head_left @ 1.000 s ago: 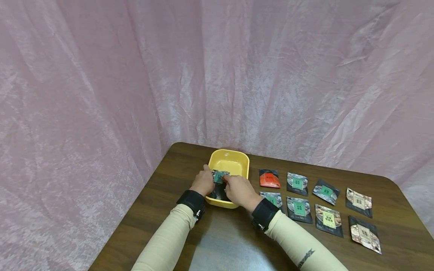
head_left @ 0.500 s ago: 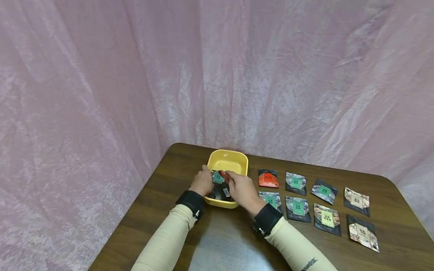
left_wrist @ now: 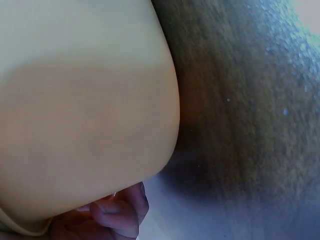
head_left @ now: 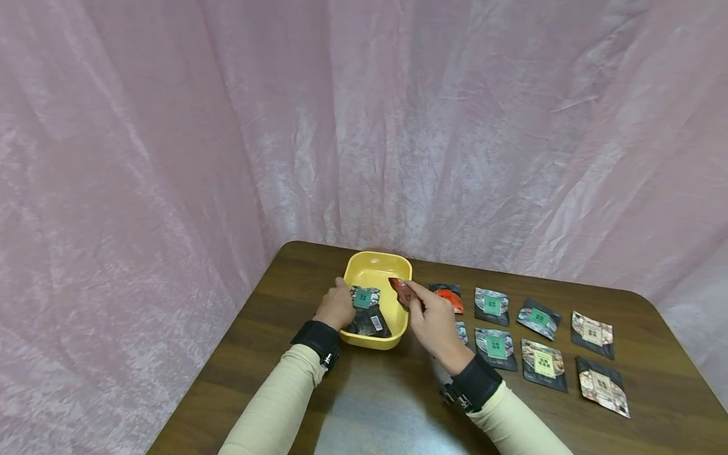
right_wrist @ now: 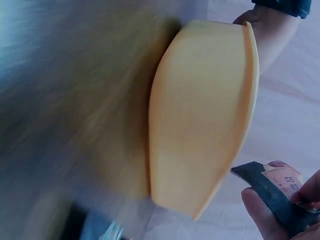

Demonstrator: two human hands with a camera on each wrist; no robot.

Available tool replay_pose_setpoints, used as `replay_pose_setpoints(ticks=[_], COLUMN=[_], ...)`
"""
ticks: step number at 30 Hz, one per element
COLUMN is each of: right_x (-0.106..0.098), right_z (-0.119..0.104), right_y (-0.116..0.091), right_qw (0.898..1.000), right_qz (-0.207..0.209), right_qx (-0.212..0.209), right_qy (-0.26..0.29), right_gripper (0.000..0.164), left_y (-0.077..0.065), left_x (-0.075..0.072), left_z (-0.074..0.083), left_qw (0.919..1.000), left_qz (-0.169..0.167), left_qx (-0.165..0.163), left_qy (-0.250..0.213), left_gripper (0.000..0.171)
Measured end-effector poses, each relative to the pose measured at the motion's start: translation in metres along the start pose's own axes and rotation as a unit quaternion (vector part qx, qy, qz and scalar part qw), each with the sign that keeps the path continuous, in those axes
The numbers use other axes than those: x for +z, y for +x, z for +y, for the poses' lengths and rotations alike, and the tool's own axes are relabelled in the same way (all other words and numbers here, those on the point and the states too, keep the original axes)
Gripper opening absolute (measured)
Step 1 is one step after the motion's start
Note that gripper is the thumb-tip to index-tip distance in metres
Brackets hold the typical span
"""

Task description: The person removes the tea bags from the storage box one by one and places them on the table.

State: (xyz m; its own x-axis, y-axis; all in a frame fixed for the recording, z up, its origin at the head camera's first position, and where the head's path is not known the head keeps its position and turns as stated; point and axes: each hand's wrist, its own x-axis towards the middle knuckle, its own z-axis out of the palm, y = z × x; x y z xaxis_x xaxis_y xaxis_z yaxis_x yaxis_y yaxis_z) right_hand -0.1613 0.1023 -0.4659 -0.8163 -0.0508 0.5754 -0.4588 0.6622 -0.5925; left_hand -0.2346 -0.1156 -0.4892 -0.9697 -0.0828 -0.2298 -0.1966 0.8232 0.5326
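My right hand pinches a red and black foil sachet between thumb and fingers, over the right rim of a yellow plastic bin. In the right wrist view the sachet shows its dark face and a pale label, beside the bin's outer wall. My left hand grips the bin's left rim; in the left wrist view its curled fingers show below the wall. Inside the bin lie a green-labelled sachet and a black one with a barcode.
Right of the bin, sachets lie in two rows on the wooden table: a red one partly behind my right hand, several green-labelled ones, a yellow-labelled one and beige-labelled ones. A pink curtain hangs behind the table.
My right hand has lifted the red sachet out of the bin and moved right to its rim. The black sachet inside is now uncovered. My left hand stays at the left rim.
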Motion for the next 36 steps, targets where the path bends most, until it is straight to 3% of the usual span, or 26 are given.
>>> replay_pose_setpoints(ticks=[7, 17, 25, 32, 36], right_x=[-0.034, -0.074, -0.083, -0.081, -0.082], right_z=[0.012, 0.023, 0.025, 0.028, 0.03], right_y=[-0.026, -0.081, -0.103, -0.107, -0.109], right_qw=[0.999, 0.991, 0.974, 0.962, 0.959], right_qz=[0.024, -0.05, -0.115, -0.159, -0.176], right_qx=[0.009, 0.102, 0.183, 0.199, 0.175], right_qy=[-0.029, -0.076, -0.065, -0.094, -0.136], right_gripper=[0.032, 0.03, 0.029, 0.007, 0.007], left_y=[-0.001, 0.0, 0.0, -0.001, 0.001], left_x=[0.0, 0.0, -0.004, -0.001, 0.0], left_z=[0.002, 0.002, -0.002, -0.002, 0.0], left_qw=[0.9999, 0.9999, 0.9999, 0.9999, 0.9999], left_qz=[0.0, -0.007, 0.001, -0.002, 0.002], left_qx=[-0.011, -0.01, 0.006, 0.008, 0.01], left_qy=[0.003, 0.002, 0.012, 0.01, 0.008], left_gripper=[0.059, 0.063, 0.059, 0.063, 0.064])
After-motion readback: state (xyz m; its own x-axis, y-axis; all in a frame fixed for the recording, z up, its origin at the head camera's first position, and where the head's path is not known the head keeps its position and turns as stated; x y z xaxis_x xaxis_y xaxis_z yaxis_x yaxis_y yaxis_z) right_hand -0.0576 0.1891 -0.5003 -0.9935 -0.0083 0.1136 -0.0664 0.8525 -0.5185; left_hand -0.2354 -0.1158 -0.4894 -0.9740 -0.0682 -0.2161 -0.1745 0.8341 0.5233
